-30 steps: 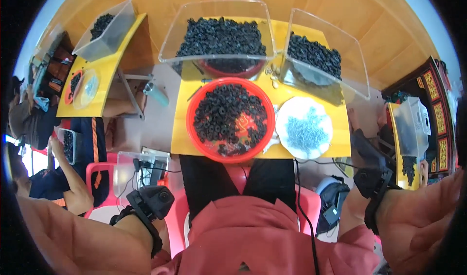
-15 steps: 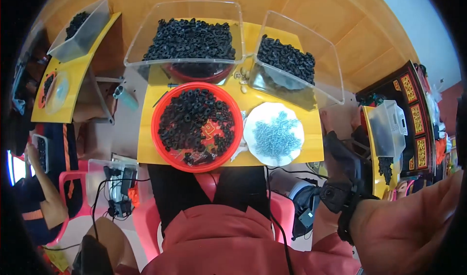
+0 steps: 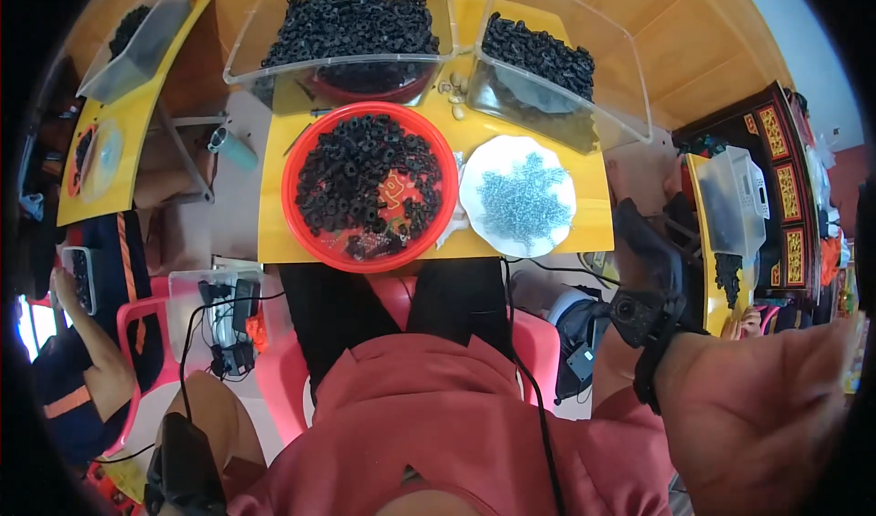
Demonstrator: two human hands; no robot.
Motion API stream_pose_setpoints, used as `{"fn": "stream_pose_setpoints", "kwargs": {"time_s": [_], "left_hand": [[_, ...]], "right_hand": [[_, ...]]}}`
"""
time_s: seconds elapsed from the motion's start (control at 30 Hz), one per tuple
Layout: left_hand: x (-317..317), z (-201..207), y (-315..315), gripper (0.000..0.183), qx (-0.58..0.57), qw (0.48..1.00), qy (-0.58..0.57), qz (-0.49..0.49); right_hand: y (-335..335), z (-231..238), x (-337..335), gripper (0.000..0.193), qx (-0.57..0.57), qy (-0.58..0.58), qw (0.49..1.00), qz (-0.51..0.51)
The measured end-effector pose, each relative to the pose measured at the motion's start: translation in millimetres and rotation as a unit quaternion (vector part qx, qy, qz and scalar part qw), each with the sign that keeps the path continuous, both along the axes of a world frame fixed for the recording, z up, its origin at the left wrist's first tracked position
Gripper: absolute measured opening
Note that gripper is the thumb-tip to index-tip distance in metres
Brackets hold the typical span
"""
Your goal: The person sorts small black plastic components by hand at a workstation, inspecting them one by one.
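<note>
We've got a wooden wall (image 3: 698,46) ahead, pale blue wall (image 3: 812,46) far right, and there, a dark cabinet (image 3: 787,192) with gilded panels (image 3: 794,256)! Over left, we spot a yellow side table (image 3: 151,105), a pink chair (image 3: 151,312), pale floor (image 3: 245,210), bright glare (image 3: 36,326).

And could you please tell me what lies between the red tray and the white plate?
A whitish scrap lies between tray and plate in the head view; its exact kind is unclear.
</note>
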State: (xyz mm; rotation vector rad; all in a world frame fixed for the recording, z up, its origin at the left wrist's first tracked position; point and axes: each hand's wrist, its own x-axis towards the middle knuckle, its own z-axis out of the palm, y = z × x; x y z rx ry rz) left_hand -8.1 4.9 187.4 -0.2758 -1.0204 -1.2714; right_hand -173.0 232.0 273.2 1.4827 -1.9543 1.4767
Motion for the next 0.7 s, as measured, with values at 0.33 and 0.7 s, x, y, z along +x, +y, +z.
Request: {"fn": "stream_pose_setpoints", "kwargs": {"time_s": [0.33, 0.7], "left_hand": [[47.3, 16.4, -8.2, 0.025, -0.027, 0.998, -0.031, 0.04], [0.2, -107.0, -20.5, 0.015, 0.258, 0.821, -0.503, -0.078]], "right_hand": [[-88.4, -102.8, -23.8, 0.017, 0.251, -0.128, 0.957, 0.069], [-157.7, -209.8, -7.3, 0.023, 0.43, 0.006, 0.902, 0.044]]}}
